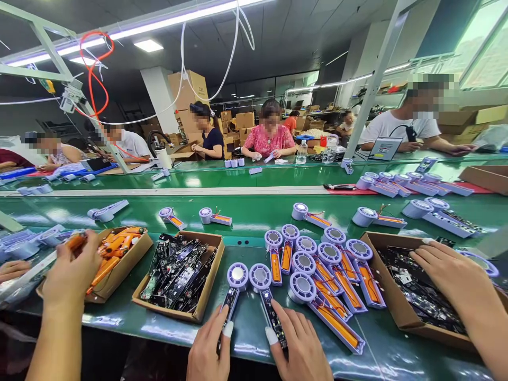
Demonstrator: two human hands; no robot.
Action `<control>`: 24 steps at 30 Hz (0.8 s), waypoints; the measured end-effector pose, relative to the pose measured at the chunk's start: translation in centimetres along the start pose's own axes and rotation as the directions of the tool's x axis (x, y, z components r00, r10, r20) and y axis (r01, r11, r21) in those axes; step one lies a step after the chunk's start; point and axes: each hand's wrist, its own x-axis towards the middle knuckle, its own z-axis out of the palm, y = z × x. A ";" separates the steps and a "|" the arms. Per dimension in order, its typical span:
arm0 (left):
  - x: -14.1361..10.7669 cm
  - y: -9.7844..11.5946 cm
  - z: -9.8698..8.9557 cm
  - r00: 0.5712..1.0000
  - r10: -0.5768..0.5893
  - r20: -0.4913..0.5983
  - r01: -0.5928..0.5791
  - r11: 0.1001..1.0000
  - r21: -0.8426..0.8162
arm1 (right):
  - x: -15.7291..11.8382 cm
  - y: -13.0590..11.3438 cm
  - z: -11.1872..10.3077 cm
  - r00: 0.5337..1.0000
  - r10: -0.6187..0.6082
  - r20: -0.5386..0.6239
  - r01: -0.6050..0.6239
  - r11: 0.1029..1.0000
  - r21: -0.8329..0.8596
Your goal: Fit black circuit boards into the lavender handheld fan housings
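My left hand (210, 344) is closed on the handle of a lavender handheld fan (237, 275), whose dark circuit board lies in the open handle. Beside it, a second handheld fan (261, 277) is gripped along its handle by my right hand (299, 344); a dark circuit board shows there too. Both thumbs wear white finger cots. Just right of my right hand lies a cluster of fans (304, 286) with orange batteries and thin wires in their open handles. Left of my left hand, a cardboard box (216, 259) holds many loose circuit boards (178, 275).
At far left a co-worker's hand (77, 259) holds an orange battery over a box (138, 251) of batteries. Another co-worker's hand (448, 275) reaches into a box (377, 238) of boards at right. Scattered fans (299, 210) lie on the green conveyor belt (257, 203). Several people sit opposite.
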 end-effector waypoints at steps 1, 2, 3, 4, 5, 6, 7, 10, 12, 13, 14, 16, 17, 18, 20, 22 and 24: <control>0.2 -0.1 -0.1 1.000 -0.020 0.016 0.020 0.999 -0.025 | -0.1 0.0 0.1 1.000 0.010 0.004 -0.010 1.000 0.002; 0.4 -0.1 -0.2 0.999 -0.034 0.037 0.036 0.998 -0.047 | -0.2 0.1 0.2 1.000 0.018 0.013 -0.018 1.000 0.005; 0.6 -0.1 -0.3 0.997 -0.043 0.061 0.047 0.997 -0.069 | -0.4 0.1 0.3 0.999 0.026 0.023 -0.027 1.000 0.009; 0.7 -0.1 -0.4 0.995 -0.051 0.085 0.059 0.994 -0.088 | -0.5 0.2 0.4 0.999 0.030 0.031 -0.030 0.999 0.014; 0.9 0.0 -0.4 0.992 -0.061 0.106 0.072 0.992 -0.102 | -0.6 0.3 0.5 0.999 0.030 0.038 -0.030 0.999 0.020; 1.0 0.0 -0.5 0.990 -0.074 0.120 0.087 0.990 -0.108 | -0.7 0.3 0.6 0.999 0.027 0.043 -0.028 0.999 0.027; 1.2 0.2 -0.6 0.989 -0.084 0.125 0.098 0.989 -0.106 | -0.7 0.4 0.6 0.998 0.027 0.048 -0.028 0.999 0.033; 1.5 0.5 -1.0 0.991 -0.080 0.107 0.089 0.993 -0.080 | -0.8 0.2 0.6 0.997 0.051 0.053 -0.054 0.998 0.042; 1.7 0.7 -1.3 0.992 -0.059 0.110 0.067 0.995 -0.072 | -0.7 -0.1 0.4 0.997 0.068 0.044 -0.070 0.997 0.031; 1.8 0.7 -1.4 0.991 -0.057 0.125 0.067 0.995 -0.076 | -0.6 -0.3 0.3 0.997 0.066 0.039 -0.067 0.998 0.018; 1.9 0.8 -1.4 0.987 -0.064 0.145 0.076 0.994 -0.082 | -0.5 -0.5 0.1 0.998 0.059 0.034 -0.059 0.998 0.000; 2.0 0.9 -1.5 0.976 -0.093 0.198 0.115 0.988 -0.103 | -0.1 -1.0 -0.2 0.998 0.054 0.041 -0.052 0.997 -0.054; 2.0 1.0 -1.5 0.968 -0.112 0.224 0.141 0.983 -0.117 | 0.3 -1.3 -0.3 0.997 0.059 0.054 -0.055 0.995 -0.084; 2.1 1.2 -1.4 0.961 -0.125 0.247 0.162 0.977 -0.138 | 0.6 -1.7 -0.4 0.995 0.069 0.073 -0.060 0.992 -0.112; 2.3 1.8 -1.3 0.950 -0.135 0.281 0.195 0.960 -0.199 | 1.6 -2.8 -0.4 0.989 0.092 0.116 -0.074 0.986 -0.147; 2.8 2.5 -1.2 0.950 -0.154 0.272 0.233 0.929 -0.287 | 2.6 -4.1 -0.1 0.984 0.106 0.145 -0.083 0.984 -0.157; 3.3 3.0 -1.2 0.951 -0.224 0.214 0.292 0.880 -0.375 | 3.7 -5.5 0.4 0.981 0.108 0.163 -0.080 0.982 -0.169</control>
